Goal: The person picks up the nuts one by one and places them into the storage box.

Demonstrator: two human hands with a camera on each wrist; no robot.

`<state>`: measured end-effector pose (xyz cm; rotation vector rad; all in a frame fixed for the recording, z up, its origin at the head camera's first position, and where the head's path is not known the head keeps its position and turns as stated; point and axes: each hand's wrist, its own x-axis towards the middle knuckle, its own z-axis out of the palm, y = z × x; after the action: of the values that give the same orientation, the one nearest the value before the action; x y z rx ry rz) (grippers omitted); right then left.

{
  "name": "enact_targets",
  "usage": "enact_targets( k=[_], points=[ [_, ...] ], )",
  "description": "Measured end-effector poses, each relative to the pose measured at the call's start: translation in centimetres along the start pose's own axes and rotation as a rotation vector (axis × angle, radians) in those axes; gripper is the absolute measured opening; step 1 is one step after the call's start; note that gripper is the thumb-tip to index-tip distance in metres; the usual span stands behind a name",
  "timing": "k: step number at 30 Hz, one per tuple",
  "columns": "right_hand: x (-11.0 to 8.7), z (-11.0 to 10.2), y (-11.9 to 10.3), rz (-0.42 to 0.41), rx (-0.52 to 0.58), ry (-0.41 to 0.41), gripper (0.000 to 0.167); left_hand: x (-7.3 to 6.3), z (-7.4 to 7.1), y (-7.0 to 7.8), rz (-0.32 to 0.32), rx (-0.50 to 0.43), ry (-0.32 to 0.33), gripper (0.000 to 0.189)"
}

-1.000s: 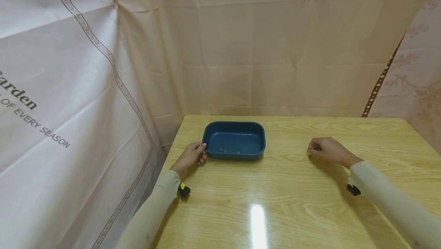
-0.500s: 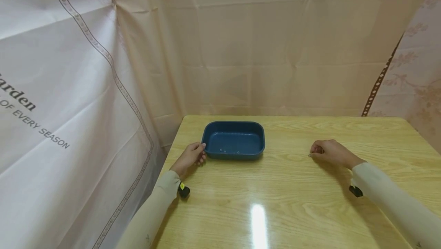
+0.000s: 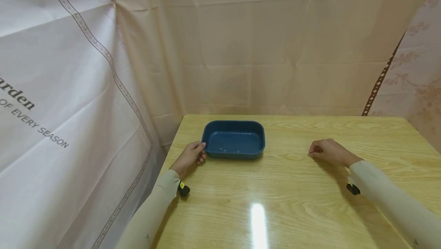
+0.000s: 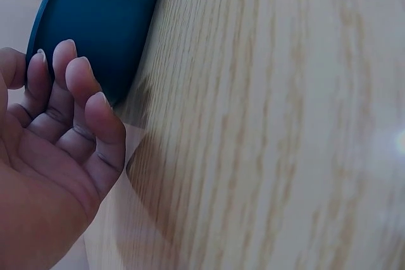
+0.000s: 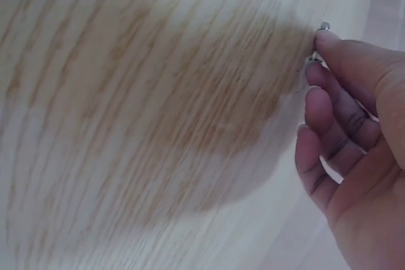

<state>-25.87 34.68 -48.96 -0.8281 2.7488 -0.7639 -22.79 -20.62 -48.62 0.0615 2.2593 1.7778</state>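
Note:
A dark blue rectangular bin (image 3: 233,156) stands on the table, its front left corner at my left hand (image 3: 190,157). That hand pinches the bin's rim between thumb and fingers; in the left wrist view the other fingers curl loosely against the blue wall (image 4: 104,23). To the right of the bin, my right hand (image 3: 329,151) is low over the table. Its thumb and index finger pinch a small silvery metal piece (image 5: 324,26), mostly hidden by the fingertips. Several tiny round ring-like spots (image 3: 225,151) show along the near side of the bin's floor.
The wood-grain table (image 3: 293,195) reaches back to a beige cloth hanging (image 3: 241,49) behind it. A white printed cloth (image 3: 69,99) hangs close along the left side. Black wrist cameras (image 3: 184,190) sit under both cuffs.
My right hand shifts slightly right and then back left, staying low over the table with the metal piece at its fingertips. The left hand and the bin stay in place.

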Motion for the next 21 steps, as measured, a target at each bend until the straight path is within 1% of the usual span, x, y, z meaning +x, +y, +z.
enact_targets(
  k=[6, 11, 14, 21],
  points=[
    [0.10, -0.32, -0.42, 0.057, 0.023, -0.054, 0.006, -0.01, -0.03, -0.09, -0.005, 0.001, -0.001, 0.039],
    [-0.16, -0.58, -0.67, 0.089, 0.040, -0.086, 0.014, -0.12, 0.07, -0.13, -0.005, 0.010, 0.000, 0.039],
    [-0.15, -0.69, -0.75, 0.099, 0.044, -0.092, 0.017, -0.13, 0.05, -0.06, -0.001, 0.012, -0.001, 0.040],
    [0.17, -0.57, -0.48, 0.106, 0.041, -0.084, 0.010, -0.17, 0.02, 0.11, -0.002, 0.007, -0.003, 0.040]
  ],
)
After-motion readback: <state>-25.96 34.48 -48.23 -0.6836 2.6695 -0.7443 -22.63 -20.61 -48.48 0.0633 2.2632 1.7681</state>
